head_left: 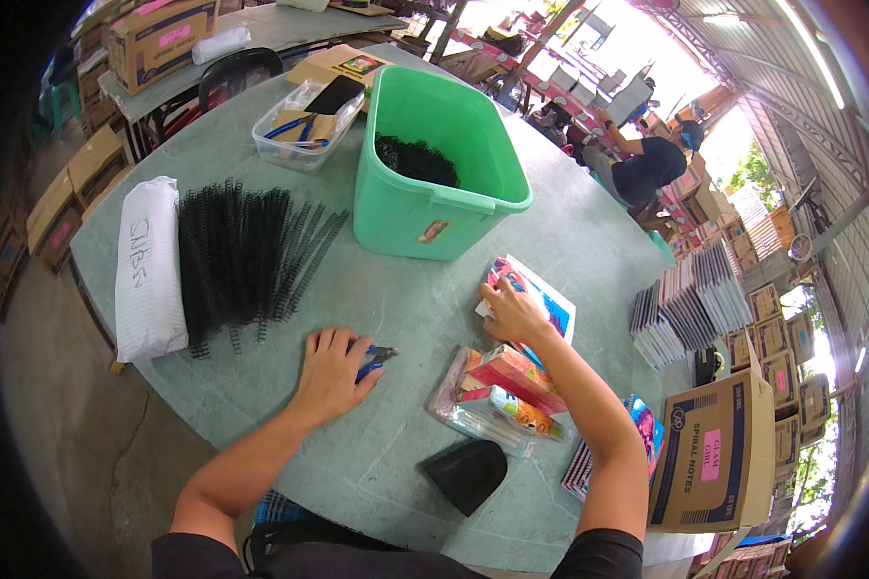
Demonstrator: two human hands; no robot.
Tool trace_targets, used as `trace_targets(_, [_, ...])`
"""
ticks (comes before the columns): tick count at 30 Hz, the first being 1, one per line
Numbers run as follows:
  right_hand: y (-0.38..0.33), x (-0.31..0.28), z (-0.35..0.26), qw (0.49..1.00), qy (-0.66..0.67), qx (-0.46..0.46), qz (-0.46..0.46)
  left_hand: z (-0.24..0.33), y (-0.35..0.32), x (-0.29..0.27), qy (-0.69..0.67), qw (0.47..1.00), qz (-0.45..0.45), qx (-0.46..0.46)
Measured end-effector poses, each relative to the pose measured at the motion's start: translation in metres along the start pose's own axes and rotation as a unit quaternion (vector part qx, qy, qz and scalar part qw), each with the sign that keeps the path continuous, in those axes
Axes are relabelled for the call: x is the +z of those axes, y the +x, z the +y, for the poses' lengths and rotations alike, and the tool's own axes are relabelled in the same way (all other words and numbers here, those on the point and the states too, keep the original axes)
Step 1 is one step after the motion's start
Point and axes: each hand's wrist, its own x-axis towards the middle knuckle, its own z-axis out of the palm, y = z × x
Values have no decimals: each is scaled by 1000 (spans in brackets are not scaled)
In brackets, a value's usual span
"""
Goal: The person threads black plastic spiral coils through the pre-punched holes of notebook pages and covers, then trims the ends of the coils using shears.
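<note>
My left hand (pixel 334 374) rests on the table, curled around blue-handled pliers (pixel 377 359) whose jaws point right. My right hand (pixel 515 313) grips the left edge of a notebook (pixel 557 311) with a colourful cover; the hand and forearm hide part of it. A bundle of black spiral binding coils (pixel 251 256) lies to the left, beside a long white wrapped package (pixel 151 270). Beyond my hands stands a green plastic bin (pixel 434 207) with more black coils (pixel 415 160) inside.
Small colourful boxes and clear plastic packs (pixel 502 391) and a black curved object (pixel 465 476) sit near me. Notebook stacks (pixel 690 304) and a carton (pixel 710 454) stand at right. A clear tub (pixel 304 145) holds tools. A person (pixel 647 164) works in the background.
</note>
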Motion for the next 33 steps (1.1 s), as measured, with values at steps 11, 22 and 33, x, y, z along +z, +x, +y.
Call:
trace_targets(11, [0,5,8,999,31,-1,11,0,-1,-1,3,1000,9,12])
trace_targets(22, [-66,-64,74,920,202,146,302,20,28,-9,-127,988,65,65])
trace_targets(33, [-163,-57,30,536,687,5,490,107,192,18,-733,674,-92,-25])
